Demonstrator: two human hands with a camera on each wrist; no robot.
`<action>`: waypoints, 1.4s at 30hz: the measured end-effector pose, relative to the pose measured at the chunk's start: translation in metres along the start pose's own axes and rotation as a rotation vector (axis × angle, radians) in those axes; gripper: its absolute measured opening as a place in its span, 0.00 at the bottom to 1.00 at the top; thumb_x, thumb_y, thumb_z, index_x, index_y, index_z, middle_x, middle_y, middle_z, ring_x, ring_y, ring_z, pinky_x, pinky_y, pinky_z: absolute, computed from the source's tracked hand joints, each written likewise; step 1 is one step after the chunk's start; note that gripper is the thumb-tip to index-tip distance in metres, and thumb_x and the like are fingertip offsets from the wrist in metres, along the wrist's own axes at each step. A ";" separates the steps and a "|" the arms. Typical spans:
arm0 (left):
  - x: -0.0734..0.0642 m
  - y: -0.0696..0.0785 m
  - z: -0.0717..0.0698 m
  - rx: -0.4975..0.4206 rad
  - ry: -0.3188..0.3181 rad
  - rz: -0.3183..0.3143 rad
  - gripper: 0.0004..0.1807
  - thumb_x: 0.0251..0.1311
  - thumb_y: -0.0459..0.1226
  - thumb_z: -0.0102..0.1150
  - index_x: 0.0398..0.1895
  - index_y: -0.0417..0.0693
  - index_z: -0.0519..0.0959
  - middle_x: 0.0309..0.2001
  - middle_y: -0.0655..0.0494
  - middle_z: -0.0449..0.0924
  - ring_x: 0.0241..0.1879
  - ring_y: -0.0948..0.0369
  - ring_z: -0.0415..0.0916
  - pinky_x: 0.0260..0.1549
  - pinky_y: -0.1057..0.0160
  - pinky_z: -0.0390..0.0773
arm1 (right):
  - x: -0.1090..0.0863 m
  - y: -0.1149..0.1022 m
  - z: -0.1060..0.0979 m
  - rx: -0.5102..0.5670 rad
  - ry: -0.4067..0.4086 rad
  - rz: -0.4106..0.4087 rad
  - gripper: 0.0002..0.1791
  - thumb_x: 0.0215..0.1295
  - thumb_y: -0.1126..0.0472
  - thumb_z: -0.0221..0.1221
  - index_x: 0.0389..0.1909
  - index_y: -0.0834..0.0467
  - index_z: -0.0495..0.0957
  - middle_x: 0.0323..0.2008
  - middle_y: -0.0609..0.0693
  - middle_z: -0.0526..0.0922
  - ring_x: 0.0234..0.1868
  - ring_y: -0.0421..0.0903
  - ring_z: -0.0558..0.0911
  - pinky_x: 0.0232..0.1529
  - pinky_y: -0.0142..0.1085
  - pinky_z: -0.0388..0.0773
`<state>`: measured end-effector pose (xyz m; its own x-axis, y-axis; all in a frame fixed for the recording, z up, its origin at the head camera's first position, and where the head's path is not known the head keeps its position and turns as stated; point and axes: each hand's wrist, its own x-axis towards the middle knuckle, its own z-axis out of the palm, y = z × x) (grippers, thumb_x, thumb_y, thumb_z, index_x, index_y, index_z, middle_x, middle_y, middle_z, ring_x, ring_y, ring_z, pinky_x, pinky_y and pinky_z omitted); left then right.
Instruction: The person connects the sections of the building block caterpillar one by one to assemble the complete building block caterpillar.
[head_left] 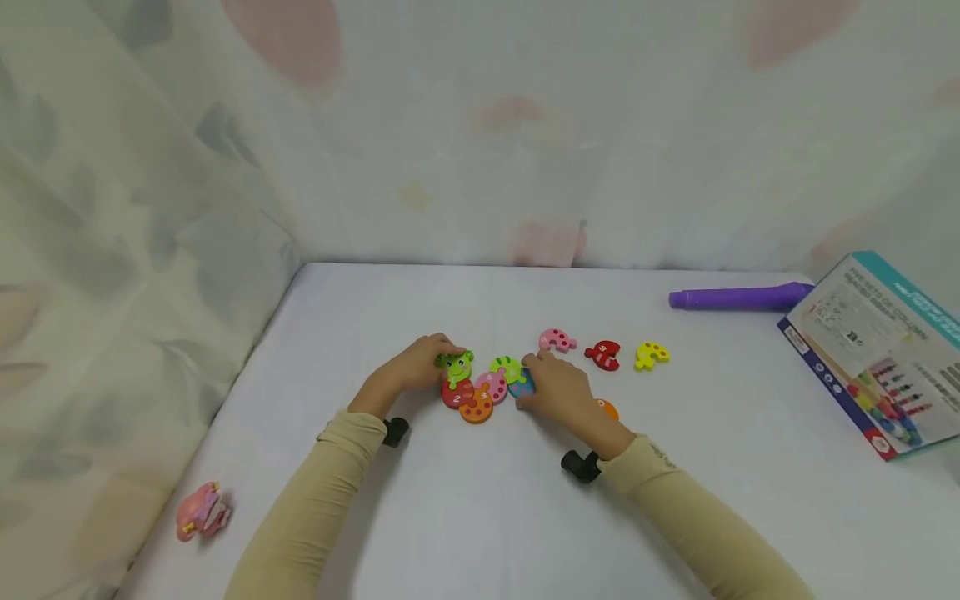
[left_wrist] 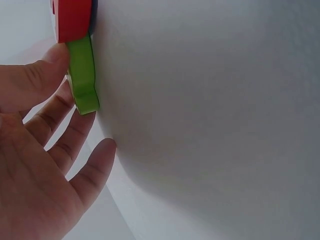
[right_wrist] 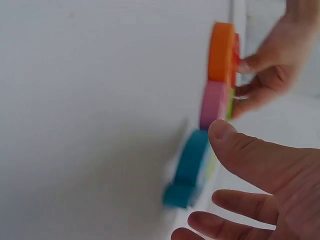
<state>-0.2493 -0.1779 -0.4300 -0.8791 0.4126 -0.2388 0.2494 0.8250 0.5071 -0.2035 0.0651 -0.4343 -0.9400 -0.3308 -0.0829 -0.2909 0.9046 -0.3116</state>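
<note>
A joined chain of toy caterpillar puzzle pieces lies on the white table. My left hand (head_left: 415, 364) pinches the green smiling head piece (head_left: 457, 367) at the chain's left end. Below it are a red piece (head_left: 453, 396) marked 2 and an orange piece (head_left: 476, 408) marked 3. A pink piece (head_left: 491, 387) and a striped green piece (head_left: 506, 366) follow to the right. At the right end, my right hand (head_left: 561, 387) holds the blue piece (head_left: 521, 383) between thumb and fingers. In the right wrist view, the blue piece (right_wrist: 192, 157) looks blurred beside the thumb.
Loose pink (head_left: 557, 340), red (head_left: 603, 355) and yellow (head_left: 651, 355) pieces lie behind my right hand. An orange piece (head_left: 607, 408) is partly hidden by that hand. A purple tube (head_left: 738, 297) and a printed box (head_left: 873, 350) stand at right; a pink figurine (head_left: 202, 511) is front left.
</note>
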 end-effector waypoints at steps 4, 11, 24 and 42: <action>0.001 0.000 0.000 0.002 -0.006 0.004 0.26 0.55 0.27 0.56 0.60 0.45 0.72 0.53 0.48 0.70 0.57 0.51 0.66 0.59 0.53 0.66 | -0.011 0.015 -0.015 0.042 0.021 -0.051 0.34 0.48 0.49 0.68 0.57 0.56 0.71 0.56 0.55 0.73 0.50 0.52 0.76 0.46 0.47 0.77; 0.003 -0.003 0.000 0.000 -0.013 0.012 0.26 0.55 0.27 0.56 0.60 0.45 0.72 0.53 0.47 0.70 0.56 0.51 0.66 0.58 0.54 0.67 | -0.024 0.067 -0.041 0.153 0.081 -0.145 0.29 0.53 0.56 0.66 0.57 0.57 0.72 0.55 0.54 0.69 0.52 0.52 0.74 0.52 0.48 0.74; 0.005 -0.004 0.004 0.006 -0.018 0.025 0.26 0.54 0.26 0.56 0.60 0.44 0.72 0.52 0.47 0.70 0.55 0.51 0.66 0.58 0.54 0.67 | -0.010 0.105 -0.050 0.166 0.088 -0.136 0.25 0.55 0.62 0.64 0.55 0.61 0.73 0.52 0.58 0.72 0.50 0.56 0.74 0.52 0.50 0.73; 0.001 -0.003 -0.003 -0.005 -0.020 0.025 0.27 0.54 0.26 0.57 0.60 0.44 0.72 0.53 0.46 0.70 0.56 0.50 0.66 0.58 0.52 0.66 | -0.011 0.156 -0.066 0.187 0.028 0.062 0.25 0.59 0.64 0.59 0.58 0.62 0.69 0.58 0.63 0.67 0.60 0.62 0.64 0.60 0.58 0.59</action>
<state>-0.2521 -0.1810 -0.4290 -0.8642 0.4408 -0.2426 0.2692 0.8124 0.5172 -0.2504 0.2272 -0.4197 -0.9604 -0.2662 -0.0820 -0.1966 0.8565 -0.4772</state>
